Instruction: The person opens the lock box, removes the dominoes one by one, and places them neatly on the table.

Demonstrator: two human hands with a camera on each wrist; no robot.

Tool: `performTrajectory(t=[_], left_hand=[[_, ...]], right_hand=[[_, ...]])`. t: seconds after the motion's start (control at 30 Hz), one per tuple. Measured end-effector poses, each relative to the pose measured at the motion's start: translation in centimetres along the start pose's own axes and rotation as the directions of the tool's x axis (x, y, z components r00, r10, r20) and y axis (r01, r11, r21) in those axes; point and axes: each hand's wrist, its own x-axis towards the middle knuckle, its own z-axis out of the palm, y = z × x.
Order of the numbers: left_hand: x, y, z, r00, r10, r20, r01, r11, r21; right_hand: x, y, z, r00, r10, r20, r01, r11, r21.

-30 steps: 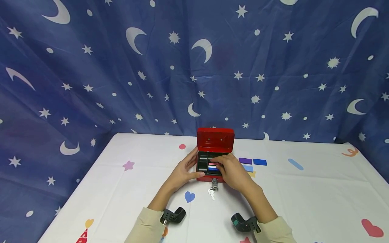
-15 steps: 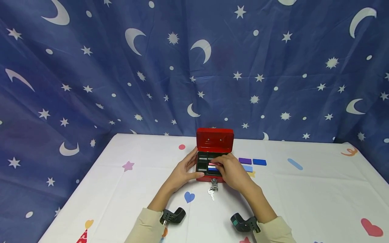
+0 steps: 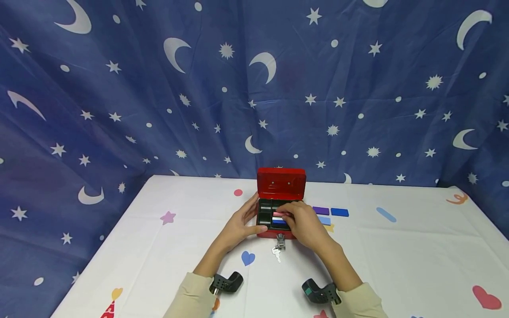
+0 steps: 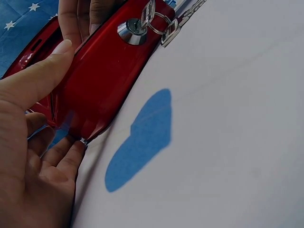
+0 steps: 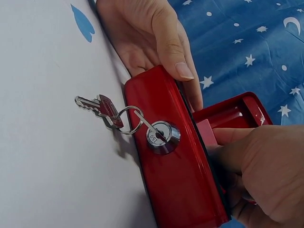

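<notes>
A small red cash box (image 3: 271, 234) stands with its lid (image 3: 281, 183) raised and a black compartment tray (image 3: 264, 212) inside. My left hand (image 3: 236, 227) holds the box's left side, the thumb at its front corner. Over the tray, my right hand (image 3: 308, 225) pinches a pink block (image 5: 205, 132); part of it is hidden by the fingers. Nearer the front of the tray lies a blue block (image 3: 278, 221), with a white strip beside it. A key sits in the front lock (image 5: 163, 137), and a second key (image 5: 97, 104) hangs from its ring.
Right of the box lie a purple block (image 3: 320, 210), a dark blue block (image 3: 339, 212) and a light blue block (image 3: 324, 220), partly behind my right hand. A white cloth (image 3: 417, 256) printed with coloured shapes covers the table. Behind it hangs a blue curtain (image 3: 222, 110).
</notes>
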Motion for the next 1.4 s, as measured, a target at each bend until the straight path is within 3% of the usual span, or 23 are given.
performTrajectory(t=[0.73,1.4], left_hand=[[0.0,-0.1,0.0,1.000,0.014,0.001,-0.014,1.000,-0.021],[-0.1,0.1,0.0,1.000,0.012,-0.003,-0.013,1.000,-0.025]], right_hand=[[-0.1,-0.2,-0.6,0.997,-0.011,-0.076,0.010,1.000,-0.003],[-1.4,1.8,-5.4,0.988,-0.109,-0.111,0.096,0.989,-0.111]])
